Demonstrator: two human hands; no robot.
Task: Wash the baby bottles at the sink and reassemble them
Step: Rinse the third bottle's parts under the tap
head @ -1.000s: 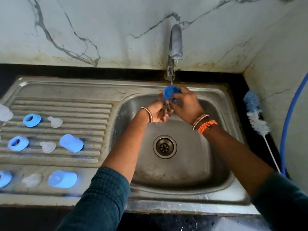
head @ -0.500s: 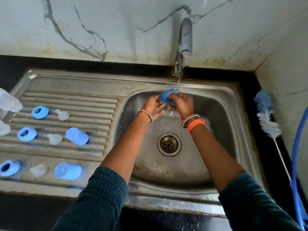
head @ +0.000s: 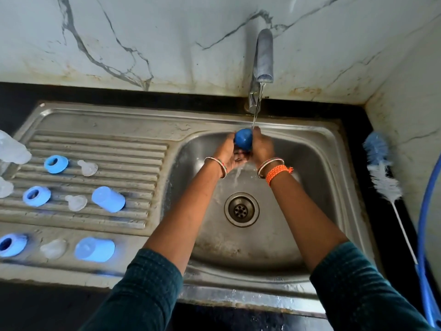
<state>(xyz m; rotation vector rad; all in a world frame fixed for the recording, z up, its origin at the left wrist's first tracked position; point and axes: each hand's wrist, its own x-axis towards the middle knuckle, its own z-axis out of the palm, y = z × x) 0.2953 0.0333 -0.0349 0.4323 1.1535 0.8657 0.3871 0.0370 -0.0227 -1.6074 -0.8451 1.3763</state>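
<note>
A blue bottle cap (head: 243, 139) sits under the thin stream of water from the tap (head: 263, 60), over the steel sink basin (head: 310, 163). My left hand (head: 228, 155) and my right hand (head: 261, 149) both grip it, one on each side. On the ribbed drainboard (head: 133, 149) lie three blue collar rings (head: 56, 164) (head: 36, 196) (head: 12, 244), three clear teats (head: 87, 167) (head: 76, 202) (head: 53, 248) and two more blue caps (head: 108, 199) (head: 94, 249). Clear bottles (head: 12, 149) show partly at the left edge.
A bottle brush (head: 381, 173) with blue and white bristles lies on the black counter right of the sink. A blue hose (head: 424, 211) runs down the right wall. The drain (head: 241, 209) is in the basin's middle. A marble wall stands behind.
Both hands have drawn closer together round the blue cap, which now shows its closed rounded end upward under the stream. The camera has shifted slightly.
</note>
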